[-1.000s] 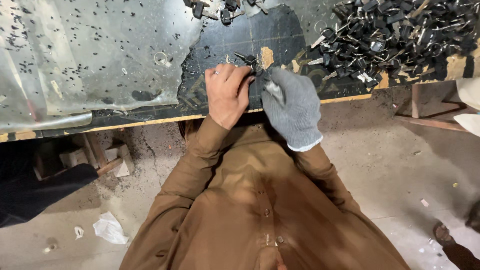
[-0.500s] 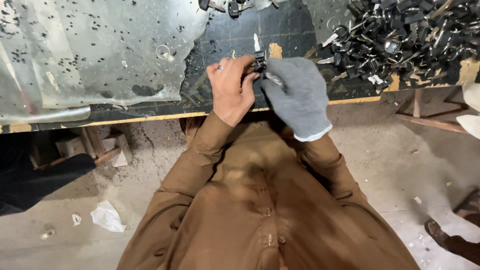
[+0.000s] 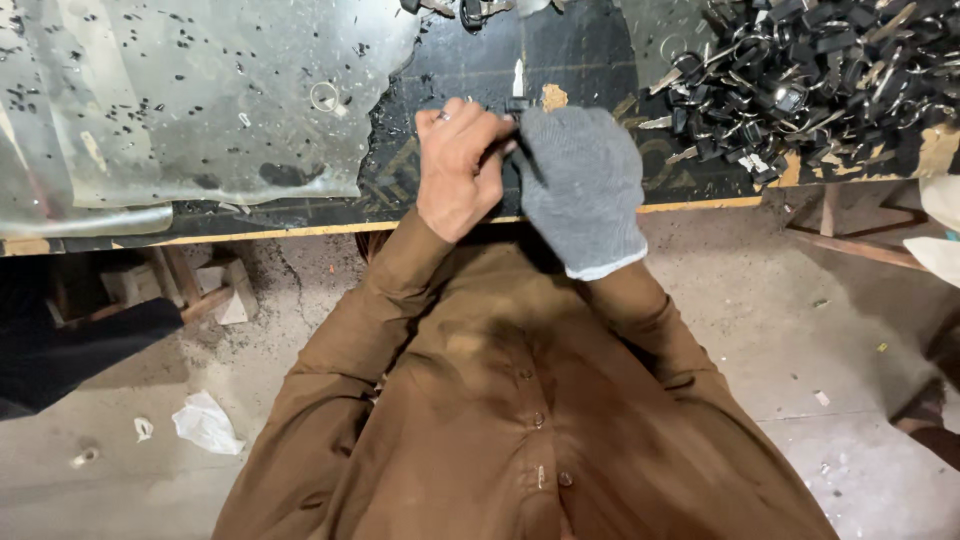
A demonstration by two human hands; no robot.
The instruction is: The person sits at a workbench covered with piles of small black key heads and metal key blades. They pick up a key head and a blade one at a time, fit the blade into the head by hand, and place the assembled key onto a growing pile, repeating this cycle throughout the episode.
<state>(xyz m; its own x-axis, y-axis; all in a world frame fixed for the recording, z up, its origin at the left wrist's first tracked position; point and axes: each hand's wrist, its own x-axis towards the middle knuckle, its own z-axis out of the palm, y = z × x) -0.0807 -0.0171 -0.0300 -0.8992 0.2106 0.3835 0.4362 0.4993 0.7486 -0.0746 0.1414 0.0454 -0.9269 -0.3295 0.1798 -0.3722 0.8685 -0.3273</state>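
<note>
small dark key part (image 3: 516, 103) pinched between both hands.

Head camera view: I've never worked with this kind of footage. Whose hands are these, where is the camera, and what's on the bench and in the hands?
The camera sits on the person's head and looks straight down, so you see their brown shirt and both of their hands at the edge of a dark workbench. No machine is involved. The left hand is bare; the right hand wears a grey knit glove. Together they pinch a small dark metal part between them; its exact kind is too small to tell. On the bench to the right lies a heap of dark keys and key rings. On the left lies a dented, speckled metal sheet with a loose ring on it. Below is a dusty concrete floor.
</note>
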